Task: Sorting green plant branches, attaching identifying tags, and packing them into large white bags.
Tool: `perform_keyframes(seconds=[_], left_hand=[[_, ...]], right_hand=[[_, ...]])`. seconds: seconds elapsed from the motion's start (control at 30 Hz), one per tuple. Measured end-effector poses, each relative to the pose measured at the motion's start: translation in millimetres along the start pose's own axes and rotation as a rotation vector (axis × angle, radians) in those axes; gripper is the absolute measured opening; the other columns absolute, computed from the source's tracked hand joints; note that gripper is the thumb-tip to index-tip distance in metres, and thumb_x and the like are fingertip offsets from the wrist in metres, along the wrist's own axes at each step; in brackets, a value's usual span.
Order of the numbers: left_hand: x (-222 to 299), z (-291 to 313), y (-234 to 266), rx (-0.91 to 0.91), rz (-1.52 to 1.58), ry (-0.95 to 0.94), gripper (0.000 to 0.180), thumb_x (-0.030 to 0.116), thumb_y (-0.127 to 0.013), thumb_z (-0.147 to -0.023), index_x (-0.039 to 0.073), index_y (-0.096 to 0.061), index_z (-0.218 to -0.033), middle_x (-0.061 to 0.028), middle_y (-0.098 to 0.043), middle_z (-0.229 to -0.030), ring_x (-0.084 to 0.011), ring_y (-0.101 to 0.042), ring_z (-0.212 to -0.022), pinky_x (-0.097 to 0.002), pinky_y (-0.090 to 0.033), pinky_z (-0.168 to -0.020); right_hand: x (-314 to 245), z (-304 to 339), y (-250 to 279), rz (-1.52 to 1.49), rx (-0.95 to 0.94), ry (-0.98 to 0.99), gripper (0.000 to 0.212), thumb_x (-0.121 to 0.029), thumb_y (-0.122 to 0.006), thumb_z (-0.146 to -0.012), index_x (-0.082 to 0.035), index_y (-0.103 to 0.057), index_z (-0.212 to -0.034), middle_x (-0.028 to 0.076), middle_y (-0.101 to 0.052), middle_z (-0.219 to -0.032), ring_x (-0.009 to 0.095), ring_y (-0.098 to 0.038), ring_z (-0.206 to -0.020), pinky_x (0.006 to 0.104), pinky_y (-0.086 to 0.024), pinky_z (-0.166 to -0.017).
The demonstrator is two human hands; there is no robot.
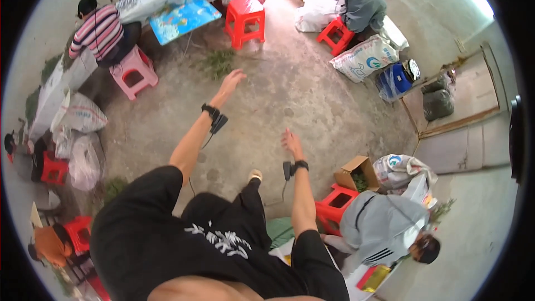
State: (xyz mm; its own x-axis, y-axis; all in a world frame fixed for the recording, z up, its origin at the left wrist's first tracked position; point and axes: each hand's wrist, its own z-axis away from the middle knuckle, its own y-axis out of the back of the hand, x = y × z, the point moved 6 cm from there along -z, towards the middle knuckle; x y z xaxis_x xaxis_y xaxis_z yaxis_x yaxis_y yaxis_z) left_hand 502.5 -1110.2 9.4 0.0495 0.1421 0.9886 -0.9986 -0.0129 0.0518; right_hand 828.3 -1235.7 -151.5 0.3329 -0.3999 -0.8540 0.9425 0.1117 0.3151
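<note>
My left hand (232, 81) reaches forward over the concrete floor with its fingers stretched out and nothing in them. Nearest to it is a loose heap of green sprigs (216, 64) on the floor, just beyond; I cannot tell whether they touch. My right hand (291, 142) hangs lower and to the right above bare concrete (301, 97), fingers apart, holding nothing. A black strap with a small dark device circles each wrist, and a cable trails from each. One of my shoes (255, 174) shows below my right hand.
Ahead are a blue folding table (186, 18), a red stool (245, 22) and a pink stool (134, 72) under a seated person. White sacks (365, 58) and a blue barrel (397, 81) stand right. An open carton (356, 174) and seated person (384, 226) are close at right.
</note>
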Motion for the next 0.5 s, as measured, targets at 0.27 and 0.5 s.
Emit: perform_keyframes(seconds=[0.27, 0.5], left_hand=[[5, -171, -66, 0.036, 0.05, 0.062, 0.06, 0.042, -0.06, -0.087, 0.005, -0.053, -0.134, -0.0083, -0.056, -0.133, -0.0216, -0.047, -0.128, -0.0365, -0.032, -0.106], [18, -397, -88, 0.018, 0.102, 0.129, 0.06, 0.051, -0.055, -0.087, 0.017, -0.051, -0.137, -0.0075, -0.049, -0.142, -0.0262, -0.04, -0.134, -0.0526, -0.024, -0.108]], right_hand=[[-91, -219, 86, -0.01, -0.004, 0.061, 0.06, -0.055, -0.038, -0.099, -0.001, -0.064, -0.108, 0.01, -0.067, -0.082, 0.018, -0.063, -0.063, 0.033, -0.051, -0.052], [-210, -435, 156, -0.078, 0.056, 0.172, 0.06, -0.056, -0.038, -0.099, -0.004, -0.06, -0.12, 0.013, -0.067, -0.095, 0.02, -0.065, -0.069, 0.0339, -0.053, -0.054]])
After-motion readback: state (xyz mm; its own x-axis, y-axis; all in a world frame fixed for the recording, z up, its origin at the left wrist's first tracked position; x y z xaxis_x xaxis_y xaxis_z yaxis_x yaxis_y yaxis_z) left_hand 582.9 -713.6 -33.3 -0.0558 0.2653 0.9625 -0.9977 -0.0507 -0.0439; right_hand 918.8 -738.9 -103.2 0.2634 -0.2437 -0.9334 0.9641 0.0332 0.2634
